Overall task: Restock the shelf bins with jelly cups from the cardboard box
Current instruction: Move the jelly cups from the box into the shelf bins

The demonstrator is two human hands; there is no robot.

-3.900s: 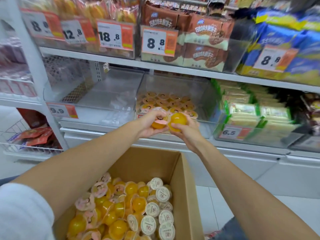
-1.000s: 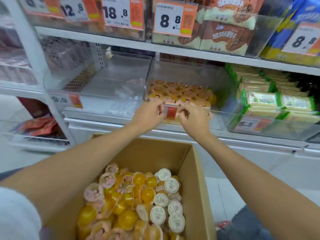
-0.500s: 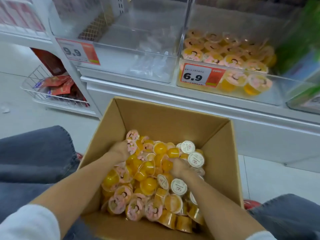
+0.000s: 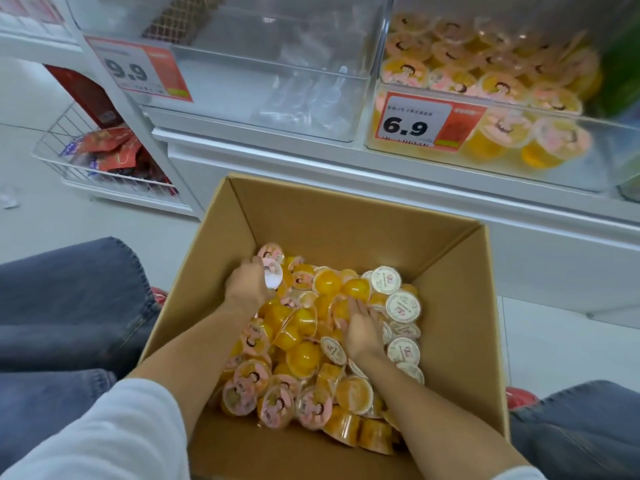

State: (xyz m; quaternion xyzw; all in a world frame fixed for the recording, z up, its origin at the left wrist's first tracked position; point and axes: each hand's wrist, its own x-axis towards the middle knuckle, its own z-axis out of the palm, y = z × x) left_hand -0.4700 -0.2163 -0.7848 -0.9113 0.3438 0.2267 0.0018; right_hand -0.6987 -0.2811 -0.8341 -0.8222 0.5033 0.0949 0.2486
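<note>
**Both hands down in the box**

Far left, a wire basket (image 4: 55,140) of red packets sat low by the floor. Above it was a clear bin (image 4: 259,64) tagged 9.9. The left hand (image 4: 246,289) was deep in the cardboard box (image 4: 346,223), its grip clamped round a pink-lidded cup (image 4: 272,277) at the far-left edge of the jelly cups (image 4: 301,355) heaped inside. The right hand (image 4: 362,329) lay on that heap, grip apart, fingers flat across orange cups. Up on the right, the 6.9 bin (image 4: 588,157) held rows of pink-lidded cups.
</note>
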